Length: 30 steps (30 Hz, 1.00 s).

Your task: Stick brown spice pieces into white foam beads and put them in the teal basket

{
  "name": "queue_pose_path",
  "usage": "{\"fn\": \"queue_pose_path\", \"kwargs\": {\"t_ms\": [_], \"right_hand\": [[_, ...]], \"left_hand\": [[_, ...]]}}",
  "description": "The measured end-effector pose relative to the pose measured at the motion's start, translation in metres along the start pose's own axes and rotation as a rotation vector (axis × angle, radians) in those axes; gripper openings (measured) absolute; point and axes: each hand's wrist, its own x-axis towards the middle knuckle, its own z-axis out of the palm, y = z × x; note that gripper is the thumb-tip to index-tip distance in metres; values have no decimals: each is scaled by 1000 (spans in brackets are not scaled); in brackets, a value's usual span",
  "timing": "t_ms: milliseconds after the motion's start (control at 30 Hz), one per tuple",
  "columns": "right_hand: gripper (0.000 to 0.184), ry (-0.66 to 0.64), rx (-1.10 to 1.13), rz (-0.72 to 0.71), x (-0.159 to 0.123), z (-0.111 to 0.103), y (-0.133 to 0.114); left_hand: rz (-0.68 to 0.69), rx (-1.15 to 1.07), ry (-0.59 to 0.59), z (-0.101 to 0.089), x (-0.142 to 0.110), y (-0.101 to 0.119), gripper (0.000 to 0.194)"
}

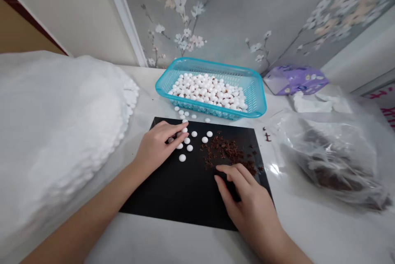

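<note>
White beads: loose by my left fingertips on the black board, a few just past its far edge, and many more heaped in the blue basket. I judge them light, smooth and hard, quick to roll or slip if squeezed off-centre.
Where to take hold: one at a time, across the widest part, with soft fingertip pads; I'd press gently, in case the coating cracks.
Left hand: narrow, one bead seemingly between forefinger and thumb, others close around it.
Right hand: forefinger and thumb slightly apart, nothing visible between them, just beside the brown bits.
Brown bits: scattered over the board's right side; they look dry, brittle and nearly weightless, best pinched in small tufts.
Tabletop: carries board and basket, with a clear plastic bag of dark stuff and a purple packet to my right, and a bulging white sack to my left.
</note>
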Motion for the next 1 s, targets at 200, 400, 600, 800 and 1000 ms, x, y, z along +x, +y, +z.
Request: {"fn": "queue_pose_path", "kwargs": {"t_ms": [200,400,600,800,1000], "right_hand": [[18,89,-79,45,8,10,-9],[15,111,-50,109,11,17,-13],[11,153,340,176,10,8,-11],[16,49,754,443,16,-7,-2],[21,-46,944,537,21,-8,3]], "left_hand": [[59,-88,32,2,-1,3,27],[-61,-186,114,-4,1,10,26],[-241,-531,202,-1,-22,51,29],[-427,-897,-246,10,-32,72,11],[-570,-947,-380,15,-27,63,18]]}}
